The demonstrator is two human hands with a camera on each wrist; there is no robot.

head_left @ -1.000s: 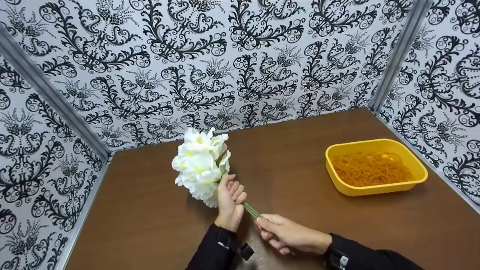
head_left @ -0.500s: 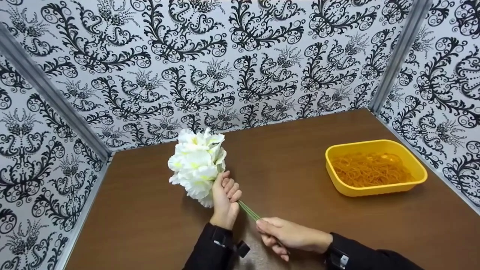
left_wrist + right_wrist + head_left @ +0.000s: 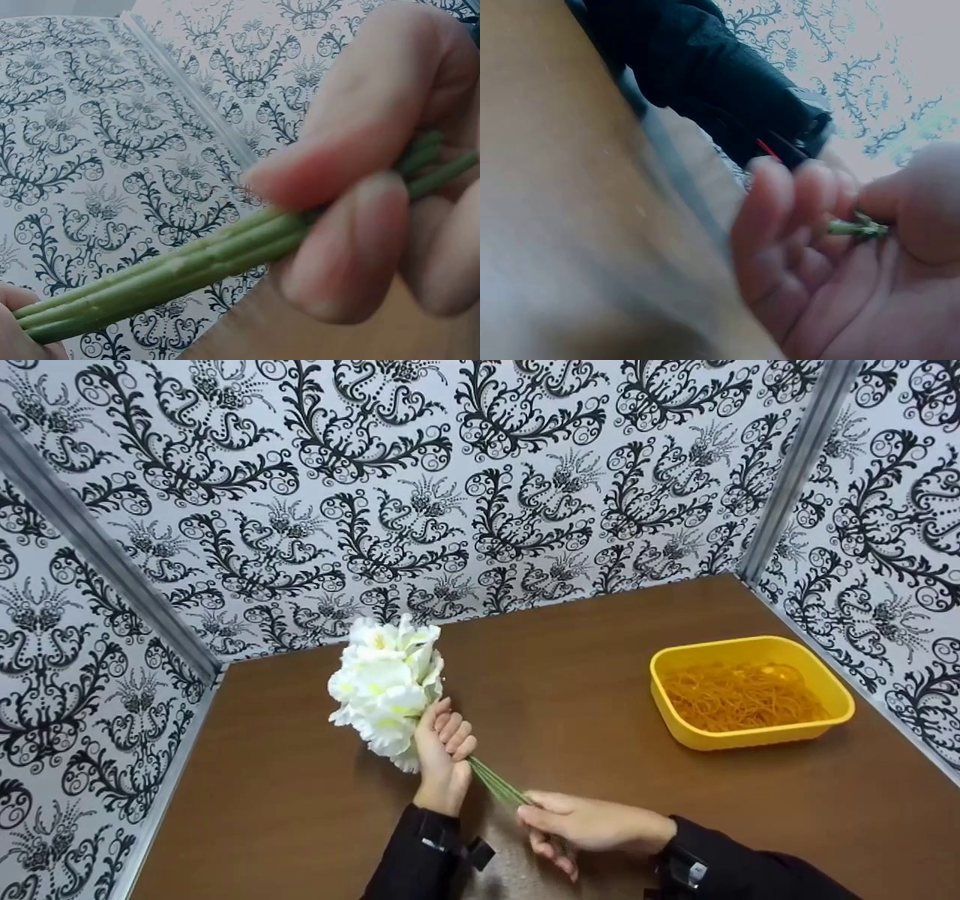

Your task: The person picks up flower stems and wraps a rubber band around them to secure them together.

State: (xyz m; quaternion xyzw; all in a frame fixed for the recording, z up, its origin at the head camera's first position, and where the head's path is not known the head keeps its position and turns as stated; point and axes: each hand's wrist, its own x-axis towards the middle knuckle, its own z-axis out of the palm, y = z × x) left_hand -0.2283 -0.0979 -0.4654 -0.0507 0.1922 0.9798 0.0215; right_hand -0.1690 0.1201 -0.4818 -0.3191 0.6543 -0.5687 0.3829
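Observation:
My left hand (image 3: 442, 757) grips a bunch of white artificial-looking flowers (image 3: 386, 690) just under the blooms, fingers curled round the stems. The blooms point up and to the left. Green stems (image 3: 495, 784) slant down from that fist to my right hand (image 3: 592, 825), which pinches them near their lower ends between thumb and fingers. In the left wrist view the thumb and a finger of the right hand (image 3: 360, 172) press on the gathered stems (image 3: 172, 277). Cut stem ends (image 3: 859, 227) show inside the right palm in the right wrist view.
A yellow plastic tub (image 3: 757, 739) stands on the brown table (image 3: 555, 675) at the right, holding a heap of thin orange strands (image 3: 739, 697) like rubber bands. Patterned black-and-white panels (image 3: 480, 510) enclose the table at the back and both sides.
The left hand and the blooms have shifted a little to the left. The right hand keeps its pinch on the stems, nearly in place, and the stems between the hands fan slightly wider.

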